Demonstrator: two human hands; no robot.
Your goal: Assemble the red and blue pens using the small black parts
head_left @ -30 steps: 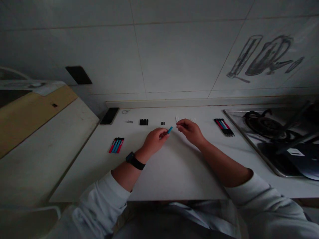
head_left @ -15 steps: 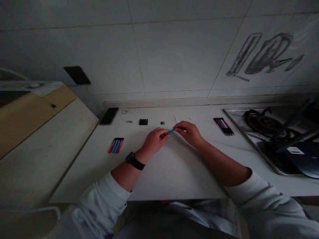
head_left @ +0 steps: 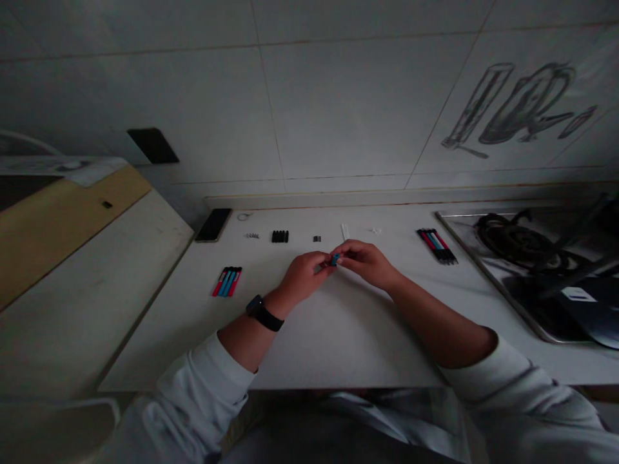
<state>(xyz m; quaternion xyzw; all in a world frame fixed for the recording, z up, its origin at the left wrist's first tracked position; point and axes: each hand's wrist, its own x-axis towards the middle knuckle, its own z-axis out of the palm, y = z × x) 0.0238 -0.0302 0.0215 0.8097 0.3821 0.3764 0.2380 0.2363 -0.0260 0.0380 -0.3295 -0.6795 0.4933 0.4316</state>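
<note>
Between the two hands, just on the person's side of the white sticks point(head_left: 345, 232), is a blue barrel point(head_left: 334, 260), held up over the counter point(head_left: 319, 341). Only a stub of it shows, glossy and bright against the skin; its ends are too covered for me to say whether anything sits inside. The left hand point(head_left: 304, 276) pinches it, and the right hand's point(head_left: 365, 263) fingers close on it from the other side. I'd judge this to be a fitting step, two small parts being joined; the next move asks for a firm left grip and a straight push or twist from the right. Left of the sticks lie grey bits point(head_left: 316, 238), black grips point(head_left: 280, 236), springs point(head_left: 252, 236) and, further off, more barrels point(head_left: 227, 281). Right of them are white bits point(head_left: 376, 230) and, well apart, a row of pens point(head_left: 437, 246).
</note>
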